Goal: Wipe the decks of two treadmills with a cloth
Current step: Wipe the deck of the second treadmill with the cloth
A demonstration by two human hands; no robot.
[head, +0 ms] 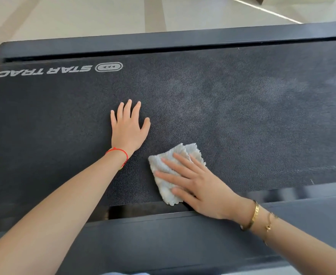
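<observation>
A black treadmill deck [232, 116] with a textured belt fills the view, its white "STAR TRAC" logo upside down at the far left. My left hand [128, 128] lies flat on the belt, fingers spread, holding nothing. A folded white fluffy cloth [169, 161] rests on the belt near the deck's near edge. My right hand [198, 185] presses flat on the cloth with fingers spread, covering its right part. Paler smeared patches show on the belt to the right of both hands.
Dark side rails run along the far edge [163, 39] and the near edge [163, 235] of the belt. Beyond the far rail lies a pale tiled floor [83, 16]. A dark object corner shows at the top right.
</observation>
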